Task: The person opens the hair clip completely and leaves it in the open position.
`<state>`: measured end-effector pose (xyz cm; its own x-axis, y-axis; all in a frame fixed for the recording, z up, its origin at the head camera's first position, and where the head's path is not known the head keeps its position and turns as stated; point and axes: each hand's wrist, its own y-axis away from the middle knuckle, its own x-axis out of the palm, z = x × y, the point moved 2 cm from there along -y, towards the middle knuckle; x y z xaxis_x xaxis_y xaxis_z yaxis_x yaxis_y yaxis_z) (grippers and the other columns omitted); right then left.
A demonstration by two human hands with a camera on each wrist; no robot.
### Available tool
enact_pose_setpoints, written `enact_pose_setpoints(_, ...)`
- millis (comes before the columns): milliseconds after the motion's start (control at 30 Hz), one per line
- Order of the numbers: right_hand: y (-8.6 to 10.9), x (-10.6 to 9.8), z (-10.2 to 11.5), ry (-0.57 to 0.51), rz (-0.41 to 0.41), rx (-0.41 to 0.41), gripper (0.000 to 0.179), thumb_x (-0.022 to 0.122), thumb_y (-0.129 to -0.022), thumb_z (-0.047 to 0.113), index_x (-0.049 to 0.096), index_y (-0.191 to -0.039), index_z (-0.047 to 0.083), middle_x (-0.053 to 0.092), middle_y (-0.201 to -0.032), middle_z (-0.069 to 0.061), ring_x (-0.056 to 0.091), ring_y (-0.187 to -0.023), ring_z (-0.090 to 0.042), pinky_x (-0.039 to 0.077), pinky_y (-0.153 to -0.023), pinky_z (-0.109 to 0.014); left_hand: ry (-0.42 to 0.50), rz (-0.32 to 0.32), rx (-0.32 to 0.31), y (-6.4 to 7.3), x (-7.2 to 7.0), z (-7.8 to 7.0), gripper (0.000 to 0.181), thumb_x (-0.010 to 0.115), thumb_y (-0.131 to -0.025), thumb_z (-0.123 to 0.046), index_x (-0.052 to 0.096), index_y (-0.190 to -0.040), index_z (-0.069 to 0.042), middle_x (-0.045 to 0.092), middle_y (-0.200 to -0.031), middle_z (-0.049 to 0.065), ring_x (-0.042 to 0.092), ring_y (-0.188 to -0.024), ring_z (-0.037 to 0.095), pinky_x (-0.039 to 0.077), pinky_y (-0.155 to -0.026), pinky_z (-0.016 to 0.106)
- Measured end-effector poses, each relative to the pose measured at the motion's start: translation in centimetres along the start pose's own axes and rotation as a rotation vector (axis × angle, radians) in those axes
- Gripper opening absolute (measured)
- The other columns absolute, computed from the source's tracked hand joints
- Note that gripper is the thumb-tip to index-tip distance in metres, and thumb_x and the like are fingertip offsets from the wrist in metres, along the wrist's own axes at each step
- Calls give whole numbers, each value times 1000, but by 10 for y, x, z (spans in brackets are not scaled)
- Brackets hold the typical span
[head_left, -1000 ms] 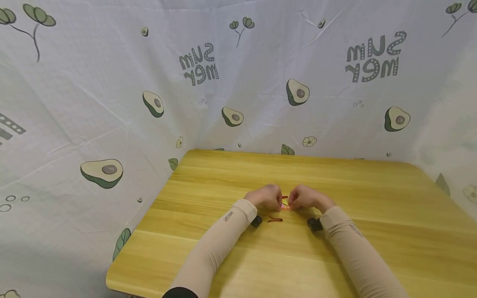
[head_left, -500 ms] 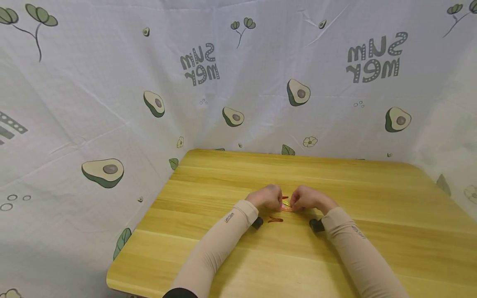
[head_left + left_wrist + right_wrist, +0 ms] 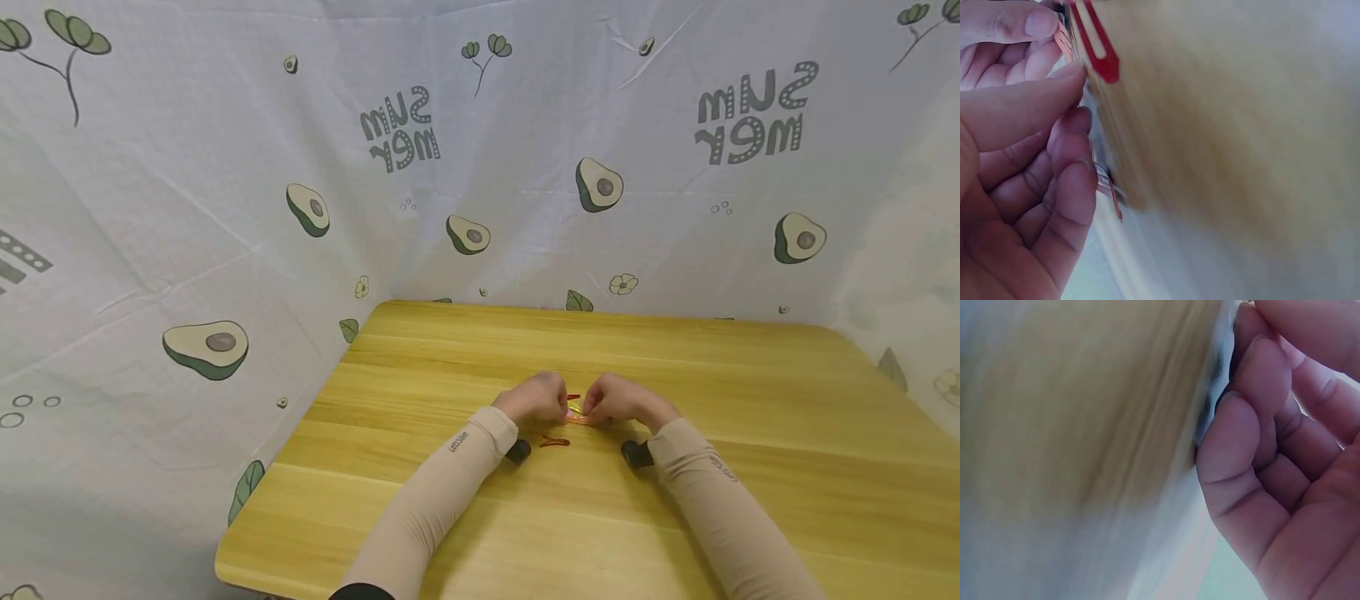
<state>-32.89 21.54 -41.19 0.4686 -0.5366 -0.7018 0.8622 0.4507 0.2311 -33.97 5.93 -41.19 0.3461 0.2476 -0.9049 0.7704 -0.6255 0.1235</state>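
Note:
In the head view, my left hand (image 3: 536, 395) and right hand (image 3: 621, 400) meet low over the table, thumbs and fingers pinching opposite ends of an orange hair clip (image 3: 578, 420). A slotted stretch of that clip (image 3: 1064, 41) shows between the fingertips in the left wrist view. Just behind it lies a small yellow piece (image 3: 576, 408). Beyond is a red snap hair clip (image 3: 1105, 59), pointed and hollow. Nearer my body, a brownish-red hair clip (image 3: 555, 442) lies spread in a V. In the right wrist view, my curled right fingers (image 3: 1229, 440) hide their grip.
The wooden table (image 3: 420, 367) has rounded corners. A white curtain (image 3: 525, 117) printed with avocados hangs behind it and along the left side. Dark wrist cameras (image 3: 517, 451) sit under both wrists, close to the tabletop.
My right hand has shifted very slightly to the right. Both hands keep their pinch, and the loose clips stay in place.

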Motion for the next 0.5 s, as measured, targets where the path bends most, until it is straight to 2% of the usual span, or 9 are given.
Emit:
enact_pose_setpoints(300, 5, 2, 3, -87, -23, 9, 11, 64, -75, 2, 61, -84, -4, 56, -71, -1, 45, -61, -12, 39, -55, -26, 11, -31, 13, 5, -2, 0, 23, 66, -78, -18, 59, -56, -12, 43, -47, -6, 33, -42, 5, 28, -39, 17)
enact_pose_setpoints(500, 7, 4, 1, -137, -63, 16, 13, 63, -75, 1, 61, -87, -5, 60, -76, -5, 51, -65, -13, 44, -58, -28, 2, -65, 59, 9, -4, 0, 18, 65, -76, -10, 60, -59, -13, 48, -51, -7, 37, -43, 4, 32, -40, 16)
